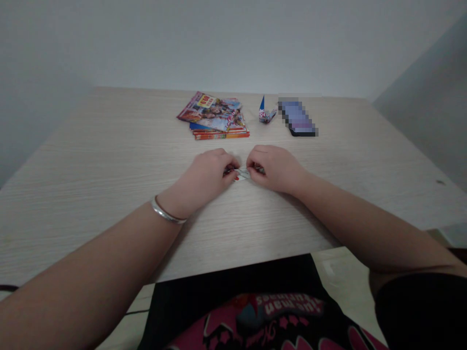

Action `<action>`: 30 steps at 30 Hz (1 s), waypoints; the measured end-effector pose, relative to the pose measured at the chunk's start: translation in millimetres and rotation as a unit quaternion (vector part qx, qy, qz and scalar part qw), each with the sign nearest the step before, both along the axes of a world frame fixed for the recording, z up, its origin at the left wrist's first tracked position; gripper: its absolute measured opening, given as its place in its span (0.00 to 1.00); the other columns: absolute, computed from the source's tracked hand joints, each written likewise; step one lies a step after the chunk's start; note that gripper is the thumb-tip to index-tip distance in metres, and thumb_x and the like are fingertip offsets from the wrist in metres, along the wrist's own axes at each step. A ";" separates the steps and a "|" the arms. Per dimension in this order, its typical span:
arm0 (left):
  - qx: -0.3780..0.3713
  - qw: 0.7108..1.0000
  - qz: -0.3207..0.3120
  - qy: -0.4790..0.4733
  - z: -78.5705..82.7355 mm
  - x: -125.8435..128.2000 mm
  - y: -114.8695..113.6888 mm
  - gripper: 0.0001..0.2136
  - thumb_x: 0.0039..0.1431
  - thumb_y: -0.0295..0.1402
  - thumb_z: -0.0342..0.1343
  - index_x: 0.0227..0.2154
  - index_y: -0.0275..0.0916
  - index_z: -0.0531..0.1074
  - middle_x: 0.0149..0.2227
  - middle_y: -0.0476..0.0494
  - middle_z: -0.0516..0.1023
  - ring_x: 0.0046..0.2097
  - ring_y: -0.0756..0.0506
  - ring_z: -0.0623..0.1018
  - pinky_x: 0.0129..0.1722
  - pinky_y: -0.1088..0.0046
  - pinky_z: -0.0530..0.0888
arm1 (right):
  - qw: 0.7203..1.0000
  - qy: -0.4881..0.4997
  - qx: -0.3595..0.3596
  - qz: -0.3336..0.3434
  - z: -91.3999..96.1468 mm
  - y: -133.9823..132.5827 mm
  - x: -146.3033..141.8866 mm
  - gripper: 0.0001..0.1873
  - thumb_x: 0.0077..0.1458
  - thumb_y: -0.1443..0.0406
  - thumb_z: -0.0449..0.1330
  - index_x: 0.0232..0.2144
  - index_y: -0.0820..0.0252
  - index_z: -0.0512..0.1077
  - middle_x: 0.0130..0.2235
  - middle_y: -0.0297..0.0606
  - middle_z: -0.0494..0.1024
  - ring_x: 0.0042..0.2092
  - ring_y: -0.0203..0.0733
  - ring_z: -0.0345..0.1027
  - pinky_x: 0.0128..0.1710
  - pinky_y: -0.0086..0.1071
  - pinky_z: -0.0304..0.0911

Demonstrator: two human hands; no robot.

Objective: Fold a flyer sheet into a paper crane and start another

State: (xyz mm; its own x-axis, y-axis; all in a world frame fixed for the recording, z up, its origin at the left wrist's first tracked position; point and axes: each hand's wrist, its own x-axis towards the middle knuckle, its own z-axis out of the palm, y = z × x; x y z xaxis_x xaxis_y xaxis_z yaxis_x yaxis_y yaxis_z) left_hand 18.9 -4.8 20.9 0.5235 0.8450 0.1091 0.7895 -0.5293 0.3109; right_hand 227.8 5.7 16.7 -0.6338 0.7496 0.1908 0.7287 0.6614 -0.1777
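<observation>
Between my two hands, just above the tabletop, is a small folded piece of paper (241,174), whitish with a red spot. My left hand (213,170), with a silver bangle on its wrist, pinches the paper's left end. The right end is pinched by the thumb and fingers of my right hand (272,167). Most of the paper is covered by my fingers, so its full shape cannot be made out.
Beyond my hands lies a stack of colourful printed leaflets (215,116). To its right stands a folded paper crane (266,114) with a blue point, beside a phone (298,118) with a blurred screen. The pale wooden table (109,160) meets a wall behind.
</observation>
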 end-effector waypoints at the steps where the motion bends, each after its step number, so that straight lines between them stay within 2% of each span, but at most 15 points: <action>1: -0.005 1.000 0.005 -0.005 -0.5 0.3 0.1 0.13 0.64 0.31 0.54 0.45 0.34 0.81 0.41 0.37 0.82 0.44 0.40 0.79 0.50 0.61 0.76 | 1.000 0.007 -0.007 -0.001 -0.2 0.5 0.2 0.11 0.60 0.67 0.56 0.38 0.64 0.78 0.41 0.47 0.82 0.42 0.46 0.73 0.43 0.36 0.61; 8: -0.030 0.999 0.021 -0.034 -1.0 0.6 0.1 0.12 0.62 0.30 0.56 0.44 0.35 0.81 0.40 0.39 0.80 0.40 0.42 0.78 0.49 0.61 0.77 | 0.999 0.026 -0.037 0.013 0.1 3.8 5.7 0.10 0.61 0.67 0.56 0.38 0.64 0.77 0.40 0.46 0.81 0.41 0.44 0.70 0.43 0.36 0.60; 15: -0.025 0.999 0.001 -0.034 -2.2 0.1 -0.1 0.11 0.61 0.28 0.55 0.43 0.35 0.80 0.39 0.40 0.80 0.42 0.42 0.78 0.50 0.62 0.76 | 0.998 -0.007 -0.045 0.037 2.1 -0.1 4.5 0.09 0.61 0.65 0.60 0.39 0.61 0.80 0.41 0.44 0.81 0.42 0.45 0.71 0.43 0.36 0.60; 20: -0.034 0.998 0.008 -0.042 -3.0 1.2 -0.4 0.11 0.62 0.31 0.56 0.43 0.35 0.80 0.39 0.40 0.80 0.40 0.42 0.78 0.47 0.62 0.76 | 0.997 0.017 -0.078 -0.013 4.2 -2.9 -2.1 0.10 0.62 0.66 0.60 0.39 0.63 0.81 0.41 0.46 0.81 0.43 0.44 0.72 0.45 0.36 0.62; 26: -0.043 0.997 0.009 -0.059 -2.8 1.5 -0.1 0.10 0.62 0.33 0.56 0.41 0.35 0.79 0.39 0.40 0.80 0.40 0.42 0.78 0.46 0.62 0.75 | 0.986 0.058 -0.150 -0.036 6.2 1.1 -1.6 0.09 0.62 0.68 0.61 0.38 0.62 0.83 0.37 0.41 0.81 0.37 0.39 0.71 0.39 0.32 0.62; 30: -0.051 0.997 0.011 -0.064 -2.2 1.1 0.2 0.09 0.62 0.32 0.56 0.41 0.35 0.79 0.38 0.41 0.80 0.38 0.43 0.78 0.43 0.64 0.75 | 0.987 0.043 -0.149 -0.048 11.2 1.3 4.3 0.08 0.60 0.68 0.63 0.37 0.60 0.84 0.36 0.40 0.82 0.36 0.39 0.71 0.37 0.32 0.60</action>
